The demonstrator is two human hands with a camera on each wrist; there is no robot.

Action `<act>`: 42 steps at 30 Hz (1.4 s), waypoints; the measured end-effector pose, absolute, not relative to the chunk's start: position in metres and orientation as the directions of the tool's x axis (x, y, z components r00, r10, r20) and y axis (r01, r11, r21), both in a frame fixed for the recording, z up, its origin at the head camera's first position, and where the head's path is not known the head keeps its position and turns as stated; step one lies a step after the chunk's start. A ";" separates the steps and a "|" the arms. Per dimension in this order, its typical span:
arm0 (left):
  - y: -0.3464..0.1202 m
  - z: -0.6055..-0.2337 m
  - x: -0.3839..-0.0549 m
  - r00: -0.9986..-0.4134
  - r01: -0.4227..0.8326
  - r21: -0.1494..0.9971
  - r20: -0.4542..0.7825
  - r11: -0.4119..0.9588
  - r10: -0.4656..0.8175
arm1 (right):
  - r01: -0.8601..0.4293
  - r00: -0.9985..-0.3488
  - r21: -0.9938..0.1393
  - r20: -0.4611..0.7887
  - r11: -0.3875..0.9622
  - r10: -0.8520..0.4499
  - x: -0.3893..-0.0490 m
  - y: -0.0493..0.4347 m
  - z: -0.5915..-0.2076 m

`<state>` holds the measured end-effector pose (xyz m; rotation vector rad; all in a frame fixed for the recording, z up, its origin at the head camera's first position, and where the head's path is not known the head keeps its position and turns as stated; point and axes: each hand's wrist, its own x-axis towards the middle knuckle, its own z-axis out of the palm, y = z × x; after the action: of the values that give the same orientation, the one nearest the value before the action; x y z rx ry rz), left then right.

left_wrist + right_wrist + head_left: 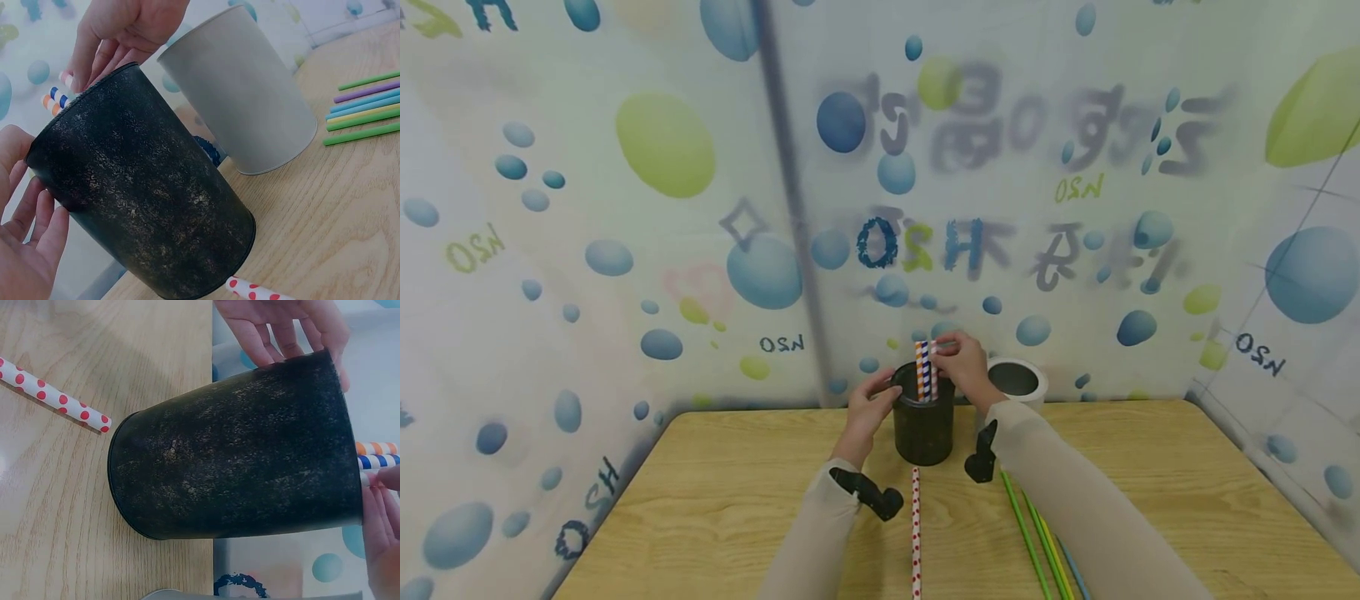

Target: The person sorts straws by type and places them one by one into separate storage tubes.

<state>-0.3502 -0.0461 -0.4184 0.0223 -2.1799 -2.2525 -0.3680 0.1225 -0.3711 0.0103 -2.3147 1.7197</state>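
"Black container (924,437) in the middle: what does the head view show of the grips?"

"The left hand (868,412) grips its rim; the right hand (964,367) pinches a pink-striped straw (935,385) at the opening. Just beside that pinch stand an orange-striped straw (919,367) and a blue-striped straw (926,367). Nearer the wearer than both grips, a spotted straw (916,533) lies on the table (737,500)."

"So which step is this?"

"I'd say gathering patterned straws in the black container — the third going in, though a still can't settle the direction."

"And the left wrist view?"

"The right fingertips meet the pink-striped straw above the rim. Beyond the left hand's hold stands a white container (244,94); plain straws (362,119) lie well apart from either grip."

"Right wrist?"

"The pinched straw sits next to the blue-striped one. The spotted straw ends near the container's base, away from both hands."

"The next move?"

"Probably releasing the pink-striped straw upright, then reaching down for the spotted one — the left hand had best steady the rim against tipping."
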 end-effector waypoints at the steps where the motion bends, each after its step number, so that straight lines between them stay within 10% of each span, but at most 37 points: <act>1: -0.046 -0.414 -0.346 -1.000 -0.003 0.999 -0.003 -0.032 -0.008 | -0.156 -0.968 -0.942 0.205 0.297 0.143 -0.368 0.123 -0.371; 42: -0.045 -0.423 -0.352 -0.999 0.034 0.998 0.033 -0.054 -0.019 | -0.098 -0.990 -0.969 0.072 0.225 -0.121 -0.298 0.156 -0.376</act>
<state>-0.3518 -0.0453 -0.4233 -0.0165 -2.1346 -2.2548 -0.2977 0.1563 -0.3761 0.2206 -2.4737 1.9545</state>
